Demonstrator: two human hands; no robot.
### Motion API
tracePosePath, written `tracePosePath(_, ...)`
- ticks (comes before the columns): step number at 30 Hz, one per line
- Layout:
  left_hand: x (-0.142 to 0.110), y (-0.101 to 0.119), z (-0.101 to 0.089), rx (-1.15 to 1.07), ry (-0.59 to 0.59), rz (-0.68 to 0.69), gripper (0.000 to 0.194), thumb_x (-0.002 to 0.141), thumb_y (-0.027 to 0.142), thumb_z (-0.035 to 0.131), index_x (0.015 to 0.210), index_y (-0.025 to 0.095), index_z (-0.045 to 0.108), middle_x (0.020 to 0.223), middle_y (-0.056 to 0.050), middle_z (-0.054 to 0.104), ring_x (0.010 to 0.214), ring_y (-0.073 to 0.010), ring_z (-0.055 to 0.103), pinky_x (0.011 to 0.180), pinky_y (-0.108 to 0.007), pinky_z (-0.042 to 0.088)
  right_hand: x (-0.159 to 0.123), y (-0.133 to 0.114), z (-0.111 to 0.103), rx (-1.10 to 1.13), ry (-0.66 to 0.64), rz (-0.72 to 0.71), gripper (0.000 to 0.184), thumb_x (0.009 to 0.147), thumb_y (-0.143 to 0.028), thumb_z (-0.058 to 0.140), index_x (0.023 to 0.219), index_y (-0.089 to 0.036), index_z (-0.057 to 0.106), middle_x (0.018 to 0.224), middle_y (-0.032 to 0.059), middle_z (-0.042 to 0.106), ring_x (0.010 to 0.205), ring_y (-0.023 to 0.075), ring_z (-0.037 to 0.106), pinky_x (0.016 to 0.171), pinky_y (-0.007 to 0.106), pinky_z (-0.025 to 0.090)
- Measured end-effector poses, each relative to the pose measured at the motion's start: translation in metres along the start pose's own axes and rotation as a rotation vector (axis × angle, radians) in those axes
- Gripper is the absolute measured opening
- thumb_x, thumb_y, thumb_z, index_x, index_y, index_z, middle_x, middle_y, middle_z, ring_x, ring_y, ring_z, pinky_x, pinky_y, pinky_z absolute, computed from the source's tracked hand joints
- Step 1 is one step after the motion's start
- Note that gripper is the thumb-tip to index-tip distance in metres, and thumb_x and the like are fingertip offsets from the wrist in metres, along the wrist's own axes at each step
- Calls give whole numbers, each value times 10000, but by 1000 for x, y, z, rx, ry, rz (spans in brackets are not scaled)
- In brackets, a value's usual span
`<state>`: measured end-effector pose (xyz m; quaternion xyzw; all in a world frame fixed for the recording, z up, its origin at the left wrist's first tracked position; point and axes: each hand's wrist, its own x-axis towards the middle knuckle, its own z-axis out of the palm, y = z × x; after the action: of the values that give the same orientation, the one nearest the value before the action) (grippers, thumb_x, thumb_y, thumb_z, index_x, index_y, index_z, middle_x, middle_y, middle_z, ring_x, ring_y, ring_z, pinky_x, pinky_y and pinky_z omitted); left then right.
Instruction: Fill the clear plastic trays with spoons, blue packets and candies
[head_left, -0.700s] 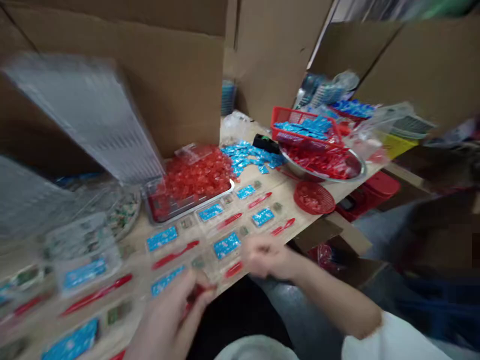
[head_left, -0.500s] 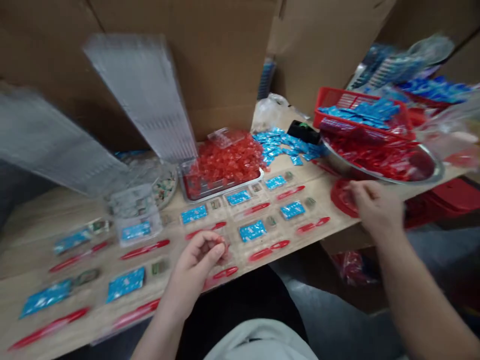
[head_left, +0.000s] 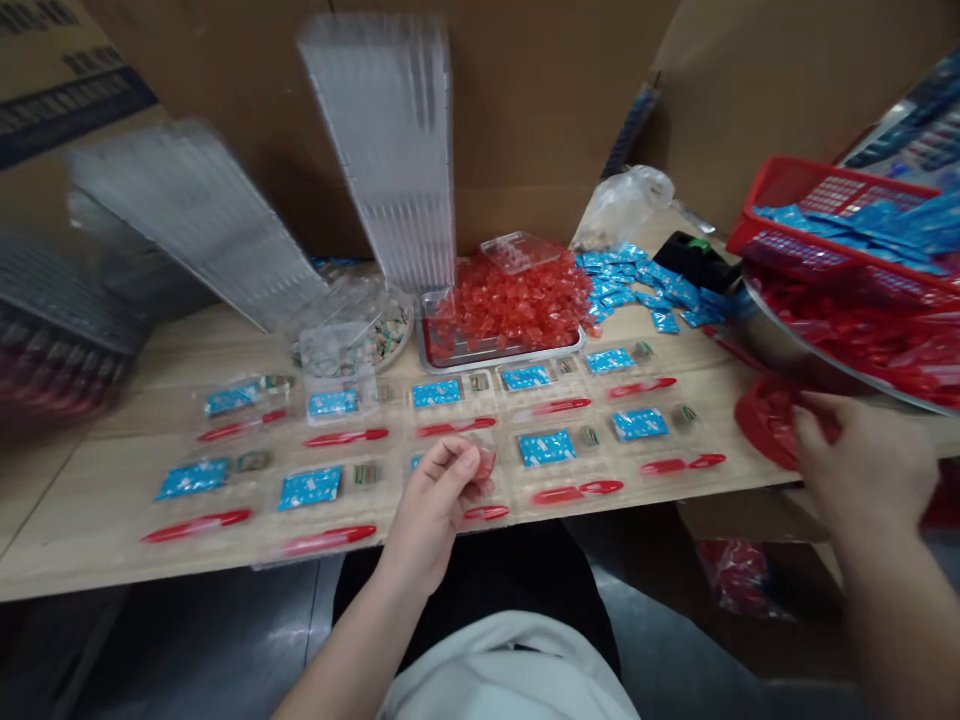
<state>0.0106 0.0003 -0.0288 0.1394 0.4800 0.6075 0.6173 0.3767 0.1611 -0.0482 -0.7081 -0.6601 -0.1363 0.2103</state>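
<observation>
My left hand (head_left: 431, 510) is closed in a pinch around a small see-through red plastic piece (head_left: 486, 464), above the front row of clear blister trays (head_left: 517, 485). The trays lie in two rows, most with a blue printed packet (head_left: 546, 448), a small green-brown piece (head_left: 589, 436) and a red plastic pen-shaped item (head_left: 577, 492). My right hand (head_left: 862, 470), slightly blurred, is at the right side of a shallow red dish (head_left: 759, 425) holding red pieces. Its fingers are curled together at the dish; what they grip is hidden.
A metal tray (head_left: 501, 356) bears a heap of red pieces (head_left: 517, 295). Behind the rows stand clear plastic stacks (head_left: 390, 150) and a round container (head_left: 401, 340). Blue packets (head_left: 664, 320), a red basket (head_left: 817, 185) and a steel bowl (head_left: 795, 345) are right.
My view has swung left, so the table's contents sit further right in the picture. My left hand keeps the red piece; my right hand stays by the red dish.
</observation>
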Motion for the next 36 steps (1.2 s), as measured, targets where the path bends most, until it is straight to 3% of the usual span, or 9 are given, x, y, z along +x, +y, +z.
tracePosePath(4,-5,-12,11,-103,30,-51,232,761,360,662,786,182,516,751,44,556,593,-46,516,550,-161,395,-83,-136,-43,681,-192,-566,268,835,-291,566,1092,-236,617,957,108,664,887,218,614,772,378,478)
tracePosePath(7,-14,-21,11,-75,-8,20,221,799,372,621,788,188,500,716,47,534,622,-55,505,593,-173,412,-121,-204,-54,926,-314,-656,301,843,-193,554,1137,-244,590,956,58,659,888,172,607,760,299,506)
tracePosePath(11,-28,-29,-6,155,-140,126,207,768,336,660,829,179,539,804,9,583,745,-99,553,683,-218,446,-127,-214,-54,1132,-635,-479,237,825,-151,556,1023,-241,648,907,30,667,812,137,613,666,238,513)
tracePosePath(13,-33,-33,-16,323,-106,207,138,803,292,618,792,173,547,794,-6,588,751,-113,561,682,-233,452,-126,-205,-54,1201,-854,-381,225,797,-180,599,1004,-241,664,923,29,674,804,138,619,667,239,517)
tracePosePath(18,-39,-39,-33,987,-80,786,35,815,164,584,823,193,601,822,-29,605,788,-141,567,708,-271,459,-135,-199,-52,1328,-1244,27,204,810,-329,602,954,-213,689,827,30,704,665,130,626,637,267,533)
tracePosePath(21,-38,-39,-46,1229,-103,963,181,807,173,599,986,196,590,918,-54,645,880,-174,589,782,-315,475,-129,-203,-42,1217,-1101,-55,197,803,-335,613,931,-206,689,831,36,705,694,145,635,660,282,532)
tracePosePath(26,-31,-39,-67,1567,-1,907,216,838,192,549,1051,194,582,1157,-91,626,1144,-257,530,960,-456,414,-102,-223,-12,899,-548,-631,89,826,-210,584,862,-201,665,880,49,696,829,175,627,788,328,500)
tracePosePath(30,-27,-41,-73,1619,-107,850,243,850,155,509,1075,207,587,1157,-58,640,1189,-241,508,982,-437,421,-100,-241,4,751,-467,-934,124,844,-129,520,848,-180,633,820,55,678,774,178,609,731,325,509)
tracePosePath(36,-25,-41,-73,1593,-91,864,266,831,131,528,1081,198,588,1142,-55,650,1170,-244,525,959,-439,452,-95,-239,2,688,-483,-1030,101,837,-154,534,840,-170,633,781,64,662,801,193,587,762,339,492)
